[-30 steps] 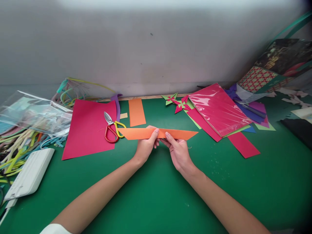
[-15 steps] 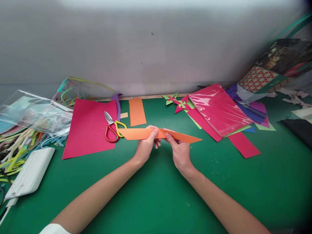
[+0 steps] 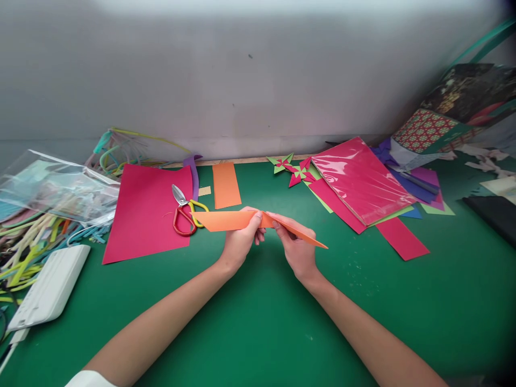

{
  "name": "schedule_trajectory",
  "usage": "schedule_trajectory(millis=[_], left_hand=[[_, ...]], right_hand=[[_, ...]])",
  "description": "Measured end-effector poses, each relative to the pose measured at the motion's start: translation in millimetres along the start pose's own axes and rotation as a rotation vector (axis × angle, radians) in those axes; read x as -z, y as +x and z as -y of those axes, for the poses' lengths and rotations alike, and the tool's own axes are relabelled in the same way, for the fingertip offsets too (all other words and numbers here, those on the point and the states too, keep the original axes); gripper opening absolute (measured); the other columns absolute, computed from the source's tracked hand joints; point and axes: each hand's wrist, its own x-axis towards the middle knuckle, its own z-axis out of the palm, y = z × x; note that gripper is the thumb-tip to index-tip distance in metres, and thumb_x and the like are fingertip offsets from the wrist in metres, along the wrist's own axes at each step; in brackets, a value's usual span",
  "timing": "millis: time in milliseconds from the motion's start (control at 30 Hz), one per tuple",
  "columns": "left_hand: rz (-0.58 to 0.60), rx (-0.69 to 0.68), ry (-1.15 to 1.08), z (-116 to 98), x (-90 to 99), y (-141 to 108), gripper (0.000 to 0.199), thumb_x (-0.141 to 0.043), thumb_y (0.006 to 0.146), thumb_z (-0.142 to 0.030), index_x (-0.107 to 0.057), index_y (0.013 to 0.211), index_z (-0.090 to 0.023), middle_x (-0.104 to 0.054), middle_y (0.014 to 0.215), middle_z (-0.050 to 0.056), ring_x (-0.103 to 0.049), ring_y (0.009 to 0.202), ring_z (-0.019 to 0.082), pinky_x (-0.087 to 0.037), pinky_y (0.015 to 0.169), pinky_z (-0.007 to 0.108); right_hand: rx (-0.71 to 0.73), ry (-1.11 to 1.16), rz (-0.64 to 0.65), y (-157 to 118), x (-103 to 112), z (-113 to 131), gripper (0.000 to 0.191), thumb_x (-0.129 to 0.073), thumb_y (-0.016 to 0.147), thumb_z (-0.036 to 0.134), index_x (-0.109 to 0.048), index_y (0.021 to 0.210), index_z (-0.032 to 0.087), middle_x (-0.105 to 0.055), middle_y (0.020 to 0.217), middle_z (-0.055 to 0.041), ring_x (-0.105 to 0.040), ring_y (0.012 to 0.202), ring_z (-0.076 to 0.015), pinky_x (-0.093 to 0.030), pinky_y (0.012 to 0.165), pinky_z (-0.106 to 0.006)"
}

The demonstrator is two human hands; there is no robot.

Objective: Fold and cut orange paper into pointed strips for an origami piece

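Note:
An orange paper strip (image 3: pixel 229 221) with slanted ends is held above the table between both hands. My left hand (image 3: pixel 241 240) is closed on its middle, thumb on the near face and fingers behind. Just to the right, my right hand (image 3: pixel 297 248) pinches the strip, whose right end bends down toward me. The strip's left tip overlaps the yellow handle of the scissors (image 3: pixel 184 212) in view. Those scissors, with one red and one yellow handle, lie partly on a red paper sheet (image 3: pixel 147 215). Behind the hands lies an orange paper rectangle (image 3: pixel 227 185).
Folded red-and-green paper stars (image 3: pixel 300 173) lie near the wall, beside a plastic-wrapped red paper pack (image 3: pixel 365 183). A red strip (image 3: pixel 403 239) lies in front of it. On the left are a white device (image 3: pixel 50 285), pipe cleaners (image 3: pixel 24 247) and a clear plastic bag (image 3: pixel 60 185).
The right part of the orange strip has bent down and toward me at the right hand. My left hand has stayed almost in place.

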Motion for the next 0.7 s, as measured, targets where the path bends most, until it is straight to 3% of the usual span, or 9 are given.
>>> schedule_trajectory(millis=[300, 533, 700], left_hand=[[0.012, 0.031, -0.001, -4.5, -0.4, -0.9, 0.025, -0.066, 0.097, -0.043, -0.062, 0.089, -0.019, -0.062, 0.066, -0.003, -0.059, 0.051, 0.011, -0.045, 0.046, 0.021], [0.020, 0.008, 0.020, -4.1, -0.2, -1.8, 0.026, -0.063, 0.099, -0.045, -0.061, 0.092, -0.020, -0.062, 0.068, -0.003, -0.060, 0.053, 0.012, -0.047, 0.047, 0.022], [0.013, -0.013, 0.036, -3.9, -0.6, -2.3, 0.030, -0.063, 0.099, -0.049, -0.061, 0.093, -0.020, -0.063, 0.069, -0.001, -0.060, 0.053, 0.013, -0.047, 0.047, 0.023]], right_hand=[[0.215, -0.063, 0.066, -1.5, 5.3, -5.2, 0.027, -0.065, 0.101, 0.028, -0.080, 0.122, 0.037, -0.079, 0.124, 0.0015, -0.075, 0.115, -0.0273, -0.058, 0.106, -0.045], [0.023, -0.048, 0.011, -1.7, 1.6, -1.2, 0.020, -0.069, 0.099, 0.036, -0.083, 0.112, 0.033, -0.083, 0.108, -0.0010, -0.078, 0.095, -0.0265, -0.063, 0.088, -0.040], [-0.086, 0.071, -0.061, -3.9, -3.7, -3.3, 0.019, -0.074, 0.095, 0.040, -0.084, 0.107, 0.030, -0.082, 0.106, -0.0020, -0.077, 0.096, -0.0267, -0.063, 0.087, -0.039]])
